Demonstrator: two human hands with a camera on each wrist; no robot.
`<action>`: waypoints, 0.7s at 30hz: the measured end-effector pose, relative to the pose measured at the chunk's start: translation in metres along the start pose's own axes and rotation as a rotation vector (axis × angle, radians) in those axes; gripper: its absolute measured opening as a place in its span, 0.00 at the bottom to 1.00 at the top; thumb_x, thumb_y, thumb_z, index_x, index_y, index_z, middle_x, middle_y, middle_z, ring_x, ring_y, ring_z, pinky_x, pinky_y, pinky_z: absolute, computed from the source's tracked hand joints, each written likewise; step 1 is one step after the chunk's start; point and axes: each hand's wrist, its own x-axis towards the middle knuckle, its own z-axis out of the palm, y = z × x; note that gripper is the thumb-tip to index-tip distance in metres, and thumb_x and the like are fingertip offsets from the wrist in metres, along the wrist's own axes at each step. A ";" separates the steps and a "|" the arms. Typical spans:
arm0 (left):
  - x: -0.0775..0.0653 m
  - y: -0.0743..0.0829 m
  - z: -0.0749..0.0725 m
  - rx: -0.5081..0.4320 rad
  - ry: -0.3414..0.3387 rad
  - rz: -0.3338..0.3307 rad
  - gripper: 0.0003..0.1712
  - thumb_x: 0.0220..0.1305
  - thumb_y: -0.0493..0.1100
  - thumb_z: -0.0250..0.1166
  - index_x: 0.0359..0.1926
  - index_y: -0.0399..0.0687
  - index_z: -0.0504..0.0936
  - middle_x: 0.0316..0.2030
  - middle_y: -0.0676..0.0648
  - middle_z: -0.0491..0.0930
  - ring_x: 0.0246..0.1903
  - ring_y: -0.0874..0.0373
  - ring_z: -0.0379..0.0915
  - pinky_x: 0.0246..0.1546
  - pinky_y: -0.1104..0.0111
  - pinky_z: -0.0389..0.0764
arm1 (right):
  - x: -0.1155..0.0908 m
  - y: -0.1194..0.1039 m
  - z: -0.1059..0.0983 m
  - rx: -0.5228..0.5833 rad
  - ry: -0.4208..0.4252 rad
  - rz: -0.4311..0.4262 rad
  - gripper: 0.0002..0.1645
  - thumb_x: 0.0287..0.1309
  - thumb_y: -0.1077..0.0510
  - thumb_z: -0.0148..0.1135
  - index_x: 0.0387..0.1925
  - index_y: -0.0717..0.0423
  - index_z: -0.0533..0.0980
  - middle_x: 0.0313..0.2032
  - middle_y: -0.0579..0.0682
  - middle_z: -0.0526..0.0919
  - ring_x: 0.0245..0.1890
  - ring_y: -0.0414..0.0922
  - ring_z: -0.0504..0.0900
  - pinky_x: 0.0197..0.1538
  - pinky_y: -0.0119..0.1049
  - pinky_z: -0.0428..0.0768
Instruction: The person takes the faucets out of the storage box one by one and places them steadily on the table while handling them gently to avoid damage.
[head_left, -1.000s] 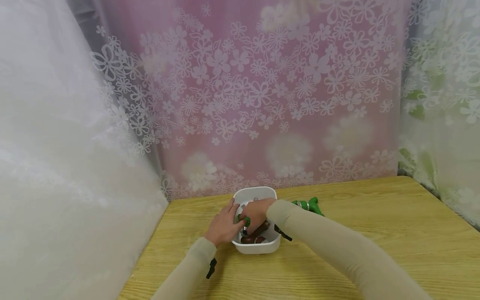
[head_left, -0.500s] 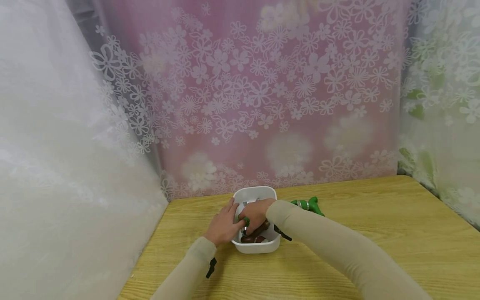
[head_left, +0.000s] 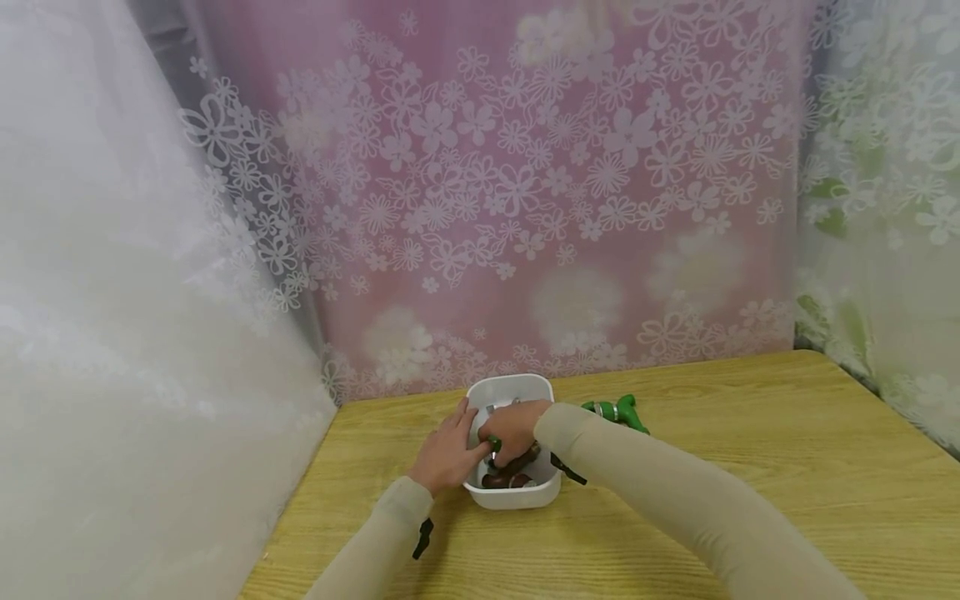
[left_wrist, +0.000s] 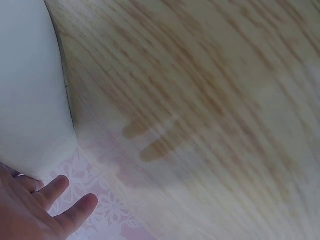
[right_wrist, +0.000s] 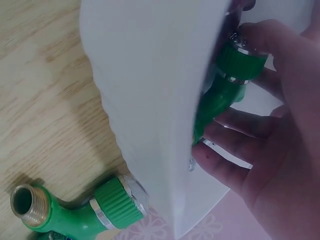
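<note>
My right hand (head_left: 513,427) reaches into a white plastic bin (head_left: 513,498) and grips a green tap fitting (right_wrist: 225,95) with a ribbed collar and metal rings. In the right wrist view its thumb lies at the collar end and its fingers curl around the body; the bin wall hides part of the fitting. My left hand (head_left: 446,454) rests on the bin's left rim, thumb toward the inside. Two of its fingers (left_wrist: 77,212) stick out straight past the wall in the left wrist view. Dark brown fittings (head_left: 506,481) lie in the bin's near end.
A second green tap fitting (right_wrist: 75,220) with a threaded metal end lies on the wooden table (head_left: 712,433), right of the bin, partly behind the right sleeve (head_left: 637,467). Small metallic pieces (head_left: 491,408) sit in the bin's far end. A flowered curtain (head_left: 562,250) hangs behind.
The right hand turns slightly inside the bin, and the green fitting in its grip shifts a little. The left hand and the bin stay in place.
</note>
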 end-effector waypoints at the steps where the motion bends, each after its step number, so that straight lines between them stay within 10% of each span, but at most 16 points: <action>1: 0.000 0.000 0.000 -0.004 0.002 0.001 0.44 0.72 0.67 0.49 0.78 0.46 0.58 0.80 0.44 0.46 0.75 0.40 0.55 0.65 0.39 0.66 | 0.000 0.001 0.000 -0.011 0.010 -0.007 0.18 0.60 0.43 0.68 0.52 0.34 0.80 0.43 0.35 0.84 0.37 0.35 0.78 0.48 0.36 0.78; 21: 0.000 0.000 0.002 0.004 0.007 0.000 0.39 0.76 0.63 0.45 0.78 0.47 0.58 0.80 0.45 0.46 0.74 0.40 0.56 0.65 0.41 0.68 | -0.006 0.022 -0.016 -0.104 0.121 -0.024 0.17 0.60 0.41 0.67 0.49 0.37 0.80 0.38 0.36 0.81 0.34 0.35 0.77 0.42 0.36 0.78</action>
